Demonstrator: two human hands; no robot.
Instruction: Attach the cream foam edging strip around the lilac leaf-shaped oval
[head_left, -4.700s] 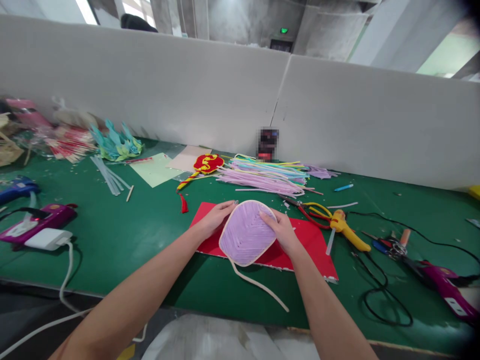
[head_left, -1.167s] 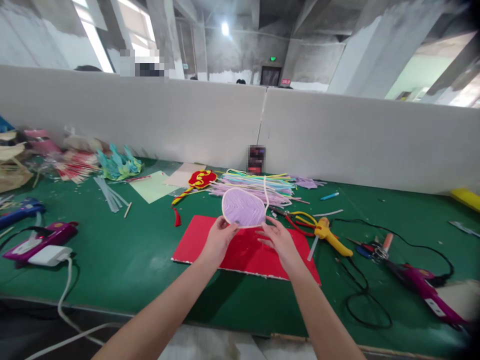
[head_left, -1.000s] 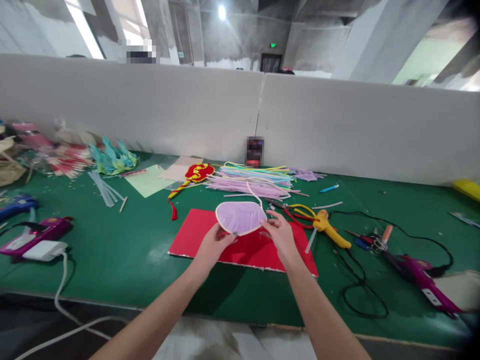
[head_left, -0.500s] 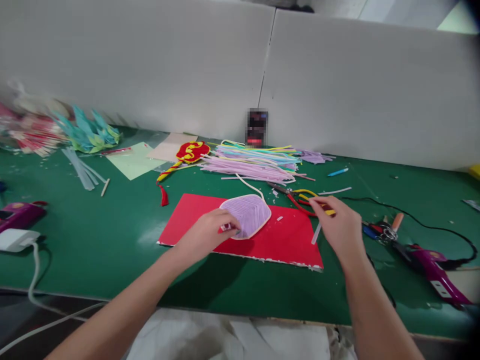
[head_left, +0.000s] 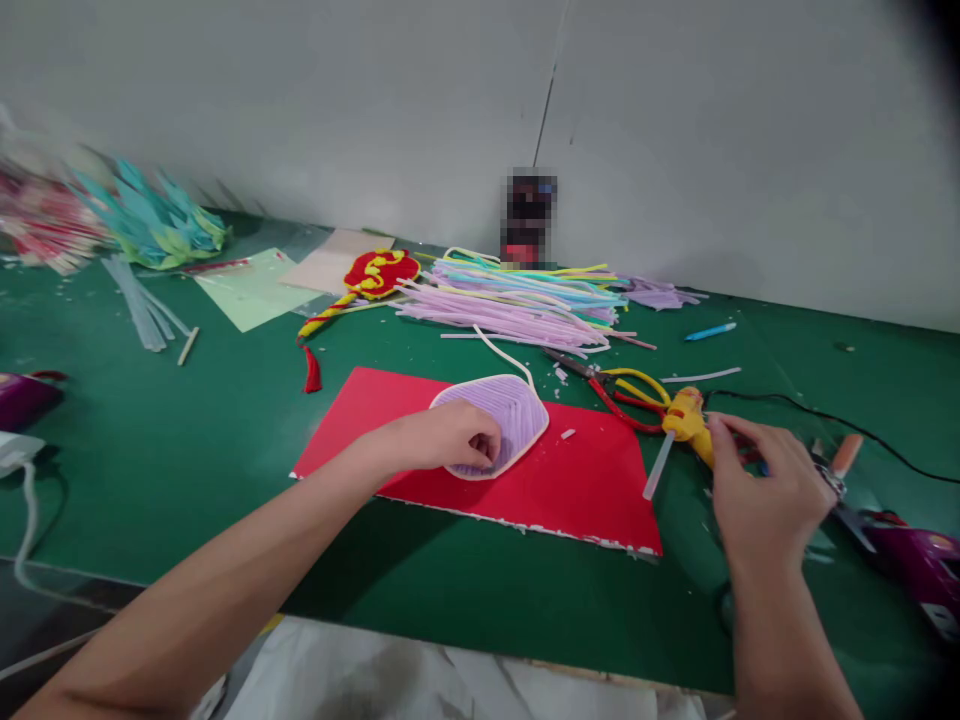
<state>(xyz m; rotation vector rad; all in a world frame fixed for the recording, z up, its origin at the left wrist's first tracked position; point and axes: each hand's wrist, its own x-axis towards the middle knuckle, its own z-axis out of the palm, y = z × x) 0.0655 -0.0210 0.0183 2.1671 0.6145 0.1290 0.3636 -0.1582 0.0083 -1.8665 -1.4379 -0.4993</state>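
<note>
A flat purple piece (head_left: 517, 425) made of pipe cleaners with a cream edging lies on a red board (head_left: 592, 480). My left hand (head_left: 457, 437) rests over its left part, fingers curled in. Whatever those fingers may pinch is hidden. A loose cream end of the edging (head_left: 504, 352) sticks out past the board's back edge. To the right, a yellow glue gun (head_left: 688, 420) lies by the scissors handles, a clear glue stick (head_left: 660, 465) slanting out of it. Just beside it is my right hand (head_left: 772, 490), thumb and fingers apart, apparently empty.
Scissors (head_left: 637, 390) and a pile of pastel pipe cleaners (head_left: 517, 305) lie behind the board. A red and yellow fan-shaped ornament (head_left: 382, 272) is at back left. Keys with an orange tag (head_left: 847, 455) and a purple tool (head_left: 919, 555) lie right. A wall (head_left: 337, 110) stands behind.
My right hand has let go of the glue gun, which now lies beside the scissors, and has moved right. My left hand has shifted slightly further over the purple piece. The view has tilted down.
</note>
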